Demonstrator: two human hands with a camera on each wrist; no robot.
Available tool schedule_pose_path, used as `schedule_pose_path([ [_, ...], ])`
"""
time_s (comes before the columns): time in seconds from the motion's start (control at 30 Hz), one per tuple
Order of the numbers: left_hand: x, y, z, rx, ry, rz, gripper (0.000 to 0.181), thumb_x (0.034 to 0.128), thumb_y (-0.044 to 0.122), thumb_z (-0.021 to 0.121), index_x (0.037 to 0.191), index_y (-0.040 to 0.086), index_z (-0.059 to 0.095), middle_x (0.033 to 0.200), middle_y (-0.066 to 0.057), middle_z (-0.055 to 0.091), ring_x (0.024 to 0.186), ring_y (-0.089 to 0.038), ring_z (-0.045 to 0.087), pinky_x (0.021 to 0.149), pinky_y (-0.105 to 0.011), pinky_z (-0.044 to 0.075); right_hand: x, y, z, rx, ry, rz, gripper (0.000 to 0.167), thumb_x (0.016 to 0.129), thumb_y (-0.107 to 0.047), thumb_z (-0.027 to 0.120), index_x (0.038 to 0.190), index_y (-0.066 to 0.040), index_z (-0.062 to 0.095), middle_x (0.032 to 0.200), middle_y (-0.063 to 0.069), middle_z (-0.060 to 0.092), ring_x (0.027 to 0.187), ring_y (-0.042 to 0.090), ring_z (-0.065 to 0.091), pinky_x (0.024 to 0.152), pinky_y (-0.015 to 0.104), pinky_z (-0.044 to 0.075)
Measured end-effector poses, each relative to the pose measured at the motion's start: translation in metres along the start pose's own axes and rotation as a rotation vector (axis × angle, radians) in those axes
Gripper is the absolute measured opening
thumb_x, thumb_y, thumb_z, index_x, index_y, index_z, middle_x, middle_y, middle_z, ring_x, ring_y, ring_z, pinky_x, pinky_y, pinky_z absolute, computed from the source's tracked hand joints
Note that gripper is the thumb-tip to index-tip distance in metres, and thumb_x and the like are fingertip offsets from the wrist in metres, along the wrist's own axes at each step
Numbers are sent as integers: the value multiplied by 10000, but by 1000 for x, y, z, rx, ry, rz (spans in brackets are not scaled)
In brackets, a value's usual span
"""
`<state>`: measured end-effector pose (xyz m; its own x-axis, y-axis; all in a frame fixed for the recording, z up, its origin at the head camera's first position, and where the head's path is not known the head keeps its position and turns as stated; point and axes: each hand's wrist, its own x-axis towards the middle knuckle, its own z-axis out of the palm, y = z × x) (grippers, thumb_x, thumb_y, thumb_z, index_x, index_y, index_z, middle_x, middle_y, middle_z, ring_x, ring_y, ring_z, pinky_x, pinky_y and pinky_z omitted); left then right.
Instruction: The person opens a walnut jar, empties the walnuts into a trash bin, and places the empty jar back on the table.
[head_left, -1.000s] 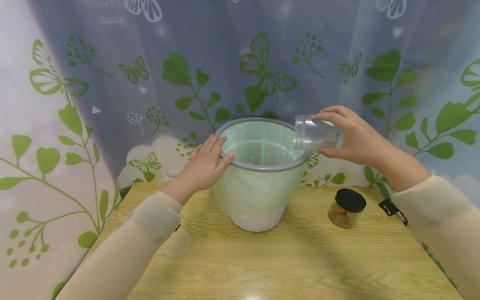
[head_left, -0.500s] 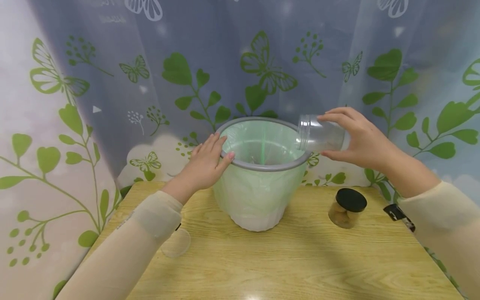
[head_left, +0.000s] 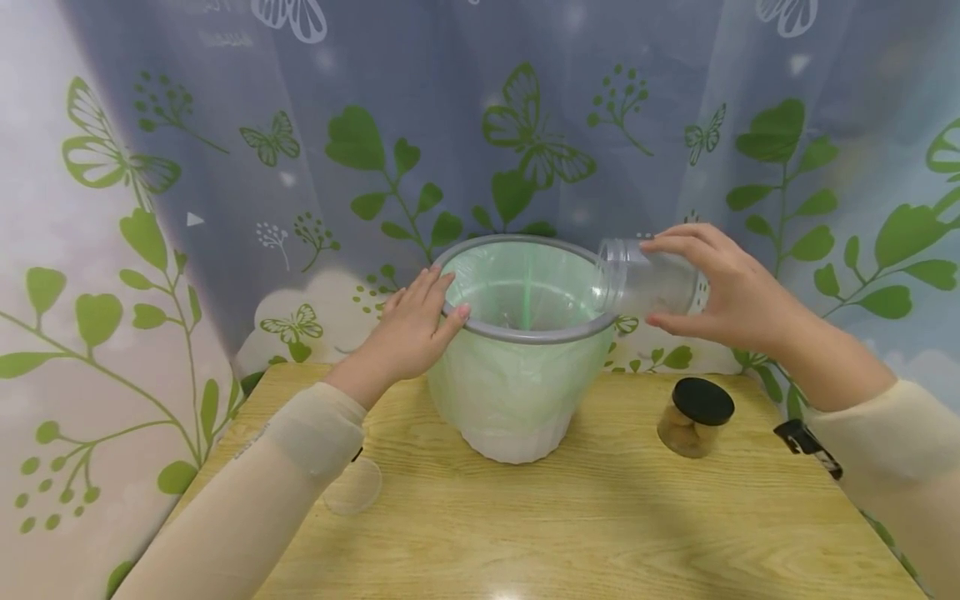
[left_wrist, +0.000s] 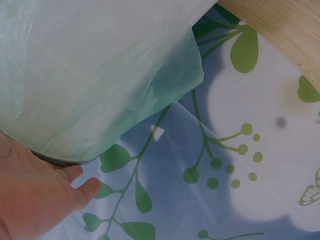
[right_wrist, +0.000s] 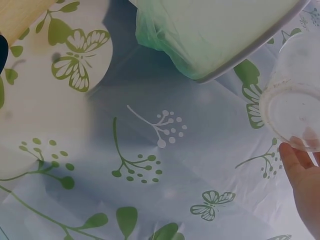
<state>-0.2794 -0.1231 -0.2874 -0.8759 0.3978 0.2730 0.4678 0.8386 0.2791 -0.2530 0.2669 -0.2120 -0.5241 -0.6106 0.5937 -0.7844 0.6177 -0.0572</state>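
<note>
My left hand (head_left: pixel 412 329) rests on the left side of the grey rim of a bin (head_left: pixel 525 335), its fingers extended over the edge. A pale green bag (head_left: pixel 517 379) lines the bin and hangs down outside; the left wrist view shows its loose lower edge. My right hand (head_left: pixel 731 287) grips a clear lidless jar (head_left: pixel 656 282) between thumb and fingers. The jar lies sideways, its mouth over the bin's right rim. Specks of residue show near the base of the jar (right_wrist: pixel 295 107) in the right wrist view.
A small jar (head_left: pixel 694 417) with a black lid and brownish contents stands on the wooden table (head_left: pixel 600 517), right of the bin. A clear round disc (head_left: pixel 352 487) lies near my left sleeve. Behind hangs a leaf and butterfly patterned curtain (head_left: pixel 420 75).
My right hand and the clear jar have shifted a little to the right and downward. The left hand stays on the rim, and the bin has not moved.
</note>
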Motion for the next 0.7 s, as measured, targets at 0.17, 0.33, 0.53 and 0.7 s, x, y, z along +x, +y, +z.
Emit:
schedule_pose_path([
  [0.17,0,0,0,2,1,-2,755,1055,588,181,1612,81,122,1669,-157,55,1536,-306,7,1180,-591,80,-4,-4,0,4,15,-17,861,629,-62,932,1399,-112,550,1377,125,493,1254,289,466,1036,389,403],
  [0.33,-1,1,-1,1,-1,-3,754,1058,582,196,1611,76,119,1669,-160,53,1535,-310,6,1180,-593,75,-7,-8,1,31,39,-72,865,599,-39,925,1379,-80,556,1352,132,509,1238,255,476,1058,158,299],
  [0.53,-1,0,-1,0,1,-2,763,1053,593,181,1612,78,121,1669,-157,50,1535,-313,11,1180,-592,80,-14,-12,3,33,37,-69,865,585,-64,934,1363,-63,555,1331,116,525,1219,224,485,1069,143,286],
  [0.7,0,0,0,-4,4,0,763,1052,595,183,1612,80,120,1670,-155,49,1535,-317,15,1179,-595,74,-20,-17,4,29,30,-55,872,587,-90,937,1366,-65,547,1334,105,525,1212,217,485,1051,130,295],
])
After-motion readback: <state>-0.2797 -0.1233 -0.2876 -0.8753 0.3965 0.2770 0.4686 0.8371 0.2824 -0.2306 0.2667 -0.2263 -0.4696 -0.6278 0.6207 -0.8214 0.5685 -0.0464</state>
